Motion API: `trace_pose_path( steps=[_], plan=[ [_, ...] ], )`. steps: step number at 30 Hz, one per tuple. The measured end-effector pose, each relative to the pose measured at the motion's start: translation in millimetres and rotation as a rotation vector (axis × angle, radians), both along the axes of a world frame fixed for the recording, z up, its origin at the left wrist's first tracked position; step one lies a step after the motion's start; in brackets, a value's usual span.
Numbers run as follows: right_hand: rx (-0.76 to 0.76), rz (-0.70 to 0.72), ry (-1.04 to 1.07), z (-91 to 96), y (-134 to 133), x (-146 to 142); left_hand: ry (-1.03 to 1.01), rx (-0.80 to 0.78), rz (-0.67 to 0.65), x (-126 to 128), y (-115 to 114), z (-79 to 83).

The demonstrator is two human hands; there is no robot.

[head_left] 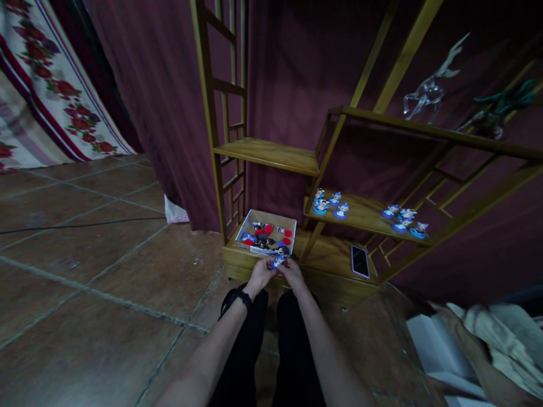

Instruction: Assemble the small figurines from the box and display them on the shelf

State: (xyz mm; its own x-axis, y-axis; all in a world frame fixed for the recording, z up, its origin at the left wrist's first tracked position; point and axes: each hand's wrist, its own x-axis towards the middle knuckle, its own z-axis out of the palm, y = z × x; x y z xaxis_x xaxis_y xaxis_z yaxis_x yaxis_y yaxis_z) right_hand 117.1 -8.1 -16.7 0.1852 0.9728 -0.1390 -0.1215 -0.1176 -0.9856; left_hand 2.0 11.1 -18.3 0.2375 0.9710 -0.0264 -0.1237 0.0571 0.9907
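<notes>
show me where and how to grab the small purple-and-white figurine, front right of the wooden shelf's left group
Probably pinch the figurine by its upright body, above its round purple base, coming from the front, as other figurines stand behind and left.

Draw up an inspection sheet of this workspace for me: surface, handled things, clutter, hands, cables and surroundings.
Surface: wooden display shelf, several levels, on a tiled floor.
Handled things: blue-and-white figurine in hand; open box of jumbled red, black and blue pieces on the low board; left group of figurines and right group of figurines on the board above.
Clutter: smartphone on the low board; white box-like object and crumpled cloth at right.
Hands: left hand and right hand both grip the figurine at the box's front edge.
Cables: dark cable along the floor at left.
Surroundings: maroon curtain behind; clear horse statuette on an upper board.
</notes>
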Motion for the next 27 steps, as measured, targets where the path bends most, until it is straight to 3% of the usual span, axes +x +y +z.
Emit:
trace_pose_path(
  steps=[5,12,20,27],
  plan=[
    [-0.002,0.032,-0.004,-0.4,-0.4,1.3,0.217,0.178,0.0,-1.8,-3.2,1.5],
    [0.013,0.065,0.005,-7.8,3.6,4.3,0.731,0.445,0.032,-2.6,-17.9,9.5],
    [0.081,0.053,-0.031,-3.3,-0.8,5.9,1.239,0.647,-0.047,0.0,-31.7,21.9],
    [0.107,-0.019,-0.129,-5.6,4.0,6.7,1.366,0.821,-0.063,-0.6,-26.3,29.9]
  ],
)
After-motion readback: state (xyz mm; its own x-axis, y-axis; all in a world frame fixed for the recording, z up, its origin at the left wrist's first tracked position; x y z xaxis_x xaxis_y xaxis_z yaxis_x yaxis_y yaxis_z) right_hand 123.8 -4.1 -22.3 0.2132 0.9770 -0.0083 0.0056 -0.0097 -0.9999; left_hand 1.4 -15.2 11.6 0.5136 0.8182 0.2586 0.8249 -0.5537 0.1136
